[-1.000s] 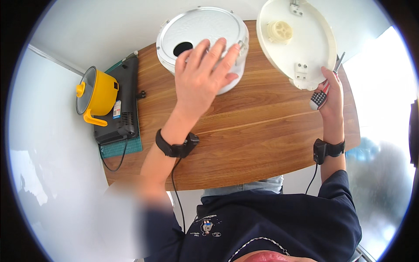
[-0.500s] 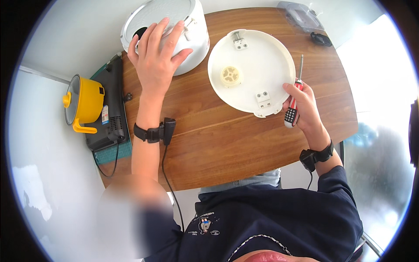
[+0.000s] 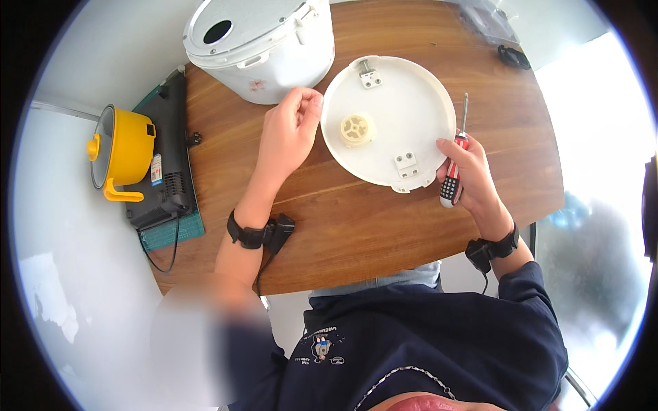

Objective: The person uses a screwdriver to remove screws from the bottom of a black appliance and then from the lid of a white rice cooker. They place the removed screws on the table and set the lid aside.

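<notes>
My right hand (image 3: 473,175) is wrapped around a screwdriver (image 3: 451,185) with a red, white and black handle, its metal shaft pointing away from me. The thumb of that hand lies at the right rim of a round white lid (image 3: 391,154), inner side up. Two small screwed-on plates (image 3: 406,165) and a cream round vent piece (image 3: 356,129) sit inside the lid. My left hand (image 3: 291,130) is closed, its curled fingers right beside the lid's left rim. Whether they pinch anything is hidden.
A white rice-cooker-like body (image 3: 301,55) with a dark round hole on top stands at the far left of the wooden table (image 3: 329,233). Left of it, a yellow pot (image 3: 130,147) rests on a black appliance (image 3: 171,164) over a green mat. Clear plastic packaging (image 3: 490,24) lies far right.
My left hand has come off the white body and moved right and nearer, closing beside the lid. The lid and screwdriver have shifted slightly toward me, with my right hand still gripping.
</notes>
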The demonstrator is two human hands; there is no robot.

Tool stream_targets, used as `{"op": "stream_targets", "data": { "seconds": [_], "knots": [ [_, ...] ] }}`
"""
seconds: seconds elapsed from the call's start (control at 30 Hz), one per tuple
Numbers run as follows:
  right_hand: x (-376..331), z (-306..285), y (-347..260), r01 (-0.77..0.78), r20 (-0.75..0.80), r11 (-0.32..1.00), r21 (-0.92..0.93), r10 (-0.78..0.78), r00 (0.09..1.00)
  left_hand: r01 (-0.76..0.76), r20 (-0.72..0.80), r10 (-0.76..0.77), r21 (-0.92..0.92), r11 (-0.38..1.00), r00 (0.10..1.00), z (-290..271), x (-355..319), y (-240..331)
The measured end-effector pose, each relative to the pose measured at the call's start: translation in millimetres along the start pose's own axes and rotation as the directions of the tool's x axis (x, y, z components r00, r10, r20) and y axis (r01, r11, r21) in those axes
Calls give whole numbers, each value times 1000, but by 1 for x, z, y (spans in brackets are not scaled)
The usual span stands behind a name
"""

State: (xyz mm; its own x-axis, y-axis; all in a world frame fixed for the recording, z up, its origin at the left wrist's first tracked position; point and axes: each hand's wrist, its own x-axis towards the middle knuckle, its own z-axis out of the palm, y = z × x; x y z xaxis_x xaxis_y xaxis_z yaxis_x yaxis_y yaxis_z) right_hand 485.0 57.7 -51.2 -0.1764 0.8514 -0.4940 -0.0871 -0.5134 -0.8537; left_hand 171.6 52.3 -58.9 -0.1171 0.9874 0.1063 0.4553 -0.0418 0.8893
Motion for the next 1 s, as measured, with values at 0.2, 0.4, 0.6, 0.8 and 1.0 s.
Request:
{"op": "stream_targets", "data": {
  "seconds": [0.2, 0.4, 0.6, 0.8, 1.0],
  "knots": [
    [2, 2, 9, -8, 5, 1000, -18, 9, 1000, 302, 242, -252, -196, 933, 937, 6, -1, -10],
    [0, -1, 12, 4, 13, 999, -41, -4, 1000, 307, 285, -221, -308, 900, 933, 11, -1, -5],
    [-4, -6, 15, 208, -47, 948, -242, -225, 973, 267, 248, -195, -305, 914, 949, 10, -6, -17],
    [1, -47, -21, 572, 21, 718, -397, -616, 788, 282, 211, -226, -297, 912, 951, 9, -8, -12],
    [-16, -17, -78, 581, 257, 501, -641, -573, 778, 285, 224, -221, -316, 905, 949, 9, -7, -14]
  ]
}}
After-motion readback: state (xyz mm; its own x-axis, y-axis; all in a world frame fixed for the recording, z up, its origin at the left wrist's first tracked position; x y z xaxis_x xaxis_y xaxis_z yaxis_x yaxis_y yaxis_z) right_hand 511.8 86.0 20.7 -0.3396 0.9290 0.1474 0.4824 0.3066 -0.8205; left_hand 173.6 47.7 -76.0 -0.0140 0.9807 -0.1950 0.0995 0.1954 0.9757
